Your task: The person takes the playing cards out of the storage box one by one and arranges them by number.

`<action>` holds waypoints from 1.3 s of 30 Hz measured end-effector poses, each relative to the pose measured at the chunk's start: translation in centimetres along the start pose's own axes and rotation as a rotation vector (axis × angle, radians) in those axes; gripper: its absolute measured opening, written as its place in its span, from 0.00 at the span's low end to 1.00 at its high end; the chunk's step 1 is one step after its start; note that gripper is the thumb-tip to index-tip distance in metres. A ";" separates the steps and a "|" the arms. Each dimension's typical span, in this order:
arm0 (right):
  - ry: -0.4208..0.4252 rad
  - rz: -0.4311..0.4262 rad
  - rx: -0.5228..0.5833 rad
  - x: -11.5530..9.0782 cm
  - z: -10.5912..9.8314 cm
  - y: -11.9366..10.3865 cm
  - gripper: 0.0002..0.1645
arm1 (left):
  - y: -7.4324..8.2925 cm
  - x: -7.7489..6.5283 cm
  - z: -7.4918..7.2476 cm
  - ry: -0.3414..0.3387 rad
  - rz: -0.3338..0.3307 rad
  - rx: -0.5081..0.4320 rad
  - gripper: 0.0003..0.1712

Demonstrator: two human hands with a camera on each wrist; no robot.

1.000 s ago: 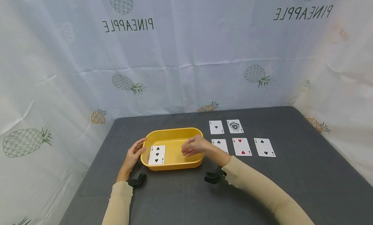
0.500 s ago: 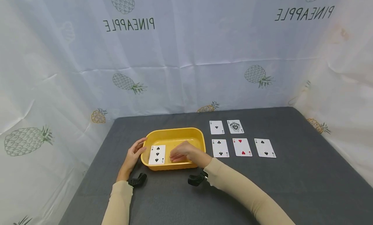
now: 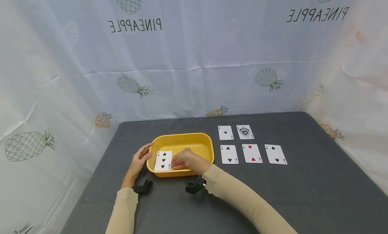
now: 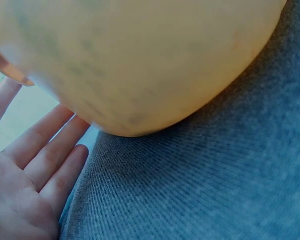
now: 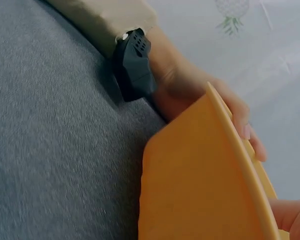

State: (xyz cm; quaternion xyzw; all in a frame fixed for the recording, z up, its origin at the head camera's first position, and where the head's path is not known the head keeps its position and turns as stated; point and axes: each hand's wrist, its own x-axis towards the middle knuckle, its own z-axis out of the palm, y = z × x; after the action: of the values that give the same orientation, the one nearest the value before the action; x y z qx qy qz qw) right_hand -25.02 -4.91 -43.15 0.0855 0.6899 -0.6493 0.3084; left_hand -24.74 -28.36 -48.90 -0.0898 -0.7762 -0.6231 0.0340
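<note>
A yellow plastic tray point(image 3: 191, 137) stands on the table. Its left rim is held by my left hand point(image 3: 140, 159), thumb and index over the edge; the left wrist view shows the other fingers point(image 4: 47, 162) along its outer wall. Flat at the tray's left end lies a three of spades point(image 3: 161, 161), face up. My right hand point(image 3: 188, 160) reaches in over the front rim, fingers loosely bent and pointing left, fingertips right at the card's right edge. The right wrist view shows only a bit of this hand point(image 5: 295, 212); the tray wall point(image 5: 190, 185) hides the card there.
Right of the tray, five-card rows lie face up: a two of clubs point(image 3: 229, 154), two of hearts point(image 3: 252, 153) and two of spades point(image 3: 276, 154) in front, an ace of clubs point(image 3: 225, 132) and ace of spades point(image 3: 245, 132) behind. A white curtain point(image 3: 194, 89) surrounds the dark table point(image 3: 169, 207).
My right hand has moved left inside the tray, from its right end to the three of spades, uncovering the two of clubs. My left hand and the cards stay where they were.
</note>
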 end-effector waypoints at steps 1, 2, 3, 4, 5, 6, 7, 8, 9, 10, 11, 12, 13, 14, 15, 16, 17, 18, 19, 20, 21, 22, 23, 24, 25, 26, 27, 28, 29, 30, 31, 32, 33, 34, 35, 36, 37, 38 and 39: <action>0.024 0.024 0.016 0.2 0.3 -0.1 0.14 | 0.0 0.0 0.0 0.002 -0.001 -0.001 0.26; 0.044 0.044 0.033 0.4 0.5 -0.1 0.15 | 0.0 0.0 0.0 0.003 -0.003 -0.003 0.27; 0.047 0.049 0.044 0.5 0.6 -0.1 0.18 | 0.0 0.0 0.0 0.004 -0.005 -0.002 0.27; 0.060 0.055 0.052 0.6 0.7 0.0 0.19 | 0.0 0.0 0.0 0.005 -0.006 -0.002 0.27; 0.069 0.061 0.067 0.6 0.8 0.0 0.21 | 0.0 0.0 0.0 0.006 -0.009 0.000 0.27; 0.080 0.063 0.075 0.6 0.9 0.0 0.22 | 0.0 -0.1 0.0 0.006 -0.011 0.002 0.27; 0.086 0.057 0.070 0.6 1.0 0.1 0.22 | 0.0 -0.1 0.0 0.007 -0.012 0.004 0.27; 0.097 0.053 0.070 0.7 1.2 0.1 0.22 | 0.0 -0.1 0.0 0.006 -0.010 0.003 0.27; 0.110 0.045 0.071 0.7 1.4 0.1 0.21 | 0.0 -0.1 0.0 0.009 -0.007 0.000 0.27; 0.121 0.039 0.072 0.8 1.6 0.1 0.19 | 0.0 -0.2 -0.1 0.009 -0.004 -0.001 0.27; 0.133 0.034 0.075 0.9 1.8 0.1 0.18 | -0.1 -0.2 -0.1 0.010 0.001 -0.002 0.26; 0.145 0.027 0.072 1.0 2.0 0.0 0.17 | -0.1 -0.2 -0.2 0.011 0.008 -0.006 0.26; 0.155 0.024 0.081 1.2 2.3 -0.1 0.16 | -0.1 -0.2 -0.2 0.011 0.015 -0.010 0.26; 0.169 0.022 0.094 1.3 2.5 -0.2 0.16 | -0.1 -0.2 -0.2 0.008 0.023 -0.017 0.26; 0.177 0.018 0.102 1.4 2.7 -0.3 0.16 | -0.1 -0.2 -0.3 0.006 0.027 -0.023 0.26; 0.185 0.017 0.104 1.5 2.9 -0.3 0.16 | -0.2 -0.2 -0.3 -0.001 0.030 -0.027 0.26; 0.196 0.015 0.104 1.6 3.0 -0.3 0.15 | -0.2 -0.2 -0.3 -0.004 0.035 -0.033 0.26; 0.207 0.012 0.098 1.7 3.1 -0.3 0.14 | -0.2 -0.1 -0.3 -0.007 0.036 -0.038 0.26; 0.216 0.009 0.091 1.8 3.2 -0.3 0.13 | -0.2 -0.1 -0.3 -0.009 0.036 -0.041 0.26; 0.229 0.004 0.075 1.8 3.3 -0.4 0.12 | -0.2 0.0 -0.3 -0.010 0.034 -0.045 0.26; 0.239 0.003 0.063 1.8 3.3 -0.4 0.11 | -0.2 0.0 -0.2 -0.008 0.029 -0.047 0.26; 0.250 0.001 0.044 1.9 3.4 -0.4 0.11 | -0.2 0.0 -0.2 -0.004 0.028 -0.048 0.26; 0.256 0.001 0.028 2.0 3.4 -0.4 0.10 | -0.2 0.0 -0.2 0.001 0.026 -0.046 0.26; 0.259 0.000 0.010 2.0 3.5 -0.4 0.10 | -0.2 -0.1 -0.2 0.007 0.025 -0.042 0.26; 0.259 0.002 -0.002 2.1 3.5 -0.4 0.09 | -0.1 -0.1 -0.2 0.012 0.024 -0.039 0.26; 0.259 0.004 -0.010 2.1 3.5 -0.4 0.09 | -0.1 -0.1 -0.2 0.016 0.021 -0.036 0.26; 0.256 0.008 -0.012 2.2 3.6 -0.4 0.09 | -0.1 -0.2 -0.2 0.018 0.019 -0.030 0.26; 0.255 0.008 -0.019 2.3 3.6 -0.3 0.08 | -0.1 -0.2 -0.2 0.019 0.018 -0.023 0.26; 0.253 0.010 -0.018 2.3 3.6 -0.3 0.08 | -0.1 -0.2 -0.2 0.016 0.015 -0.018 0.26; 0.250 0.010 -0.013 2.3 3.6 -0.3 0.08 | -0.1 -0.2 -0.2 0.016 0.017 -0.016 0.26; 0.246 0.010 -0.004 2.4 3.6 -0.2 0.08 | -0.1 -0.2 -0.2 0.011 0.013 -0.016 0.27; 0.241 0.008 0.005 2.4 3.6 -0.2 0.07 | -0.1 -0.2 -0.2 0.010 0.014 -0.016 0.27; 0.238 0.009 0.011 2.5 3.6 -0.2 0.07 | -0.1 -0.2 -0.3 0.004 0.018 -0.017 0.27; 0.236 0.010 0.012 2.6 3.6 -0.2 0.07 | -0.1 -0.2 -0.2 0.006 0.020 -0.018 0.27; 0.237 0.014 0.011 2.6 3.6 -0.2 0.07 | -0.2 -0.1 -0.3 0.004 0.023 -0.022 0.27; 0.242 0.019 0.001 2.7 3.5 -0.2 0.07 | -0.2 -0.1 -0.3 0.004 0.028 -0.027 0.27; 0.253 0.025 -0.014 2.7 3.4 -0.3 0.07 | -0.2 0.0 -0.2 0.000 0.028 -0.029 0.27; 0.266 0.031 -0.027 2.8 3.3 -0.3 0.07 | -0.3 0.0 -0.2 -0.002 0.033 -0.031 0.27; 0.281 0.038 -0.037 2.8 3.2 -0.4 0.08 | -0.3 0.1 -0.2 -0.008 0.035 -0.036 0.27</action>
State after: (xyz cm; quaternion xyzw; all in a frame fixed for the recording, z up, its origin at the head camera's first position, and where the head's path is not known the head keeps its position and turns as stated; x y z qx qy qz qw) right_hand -26.44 -8.81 -44.25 0.1825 0.7365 -0.6122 0.2225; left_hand -24.86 -28.62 -49.11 -0.1066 -0.7633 -0.6359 0.0400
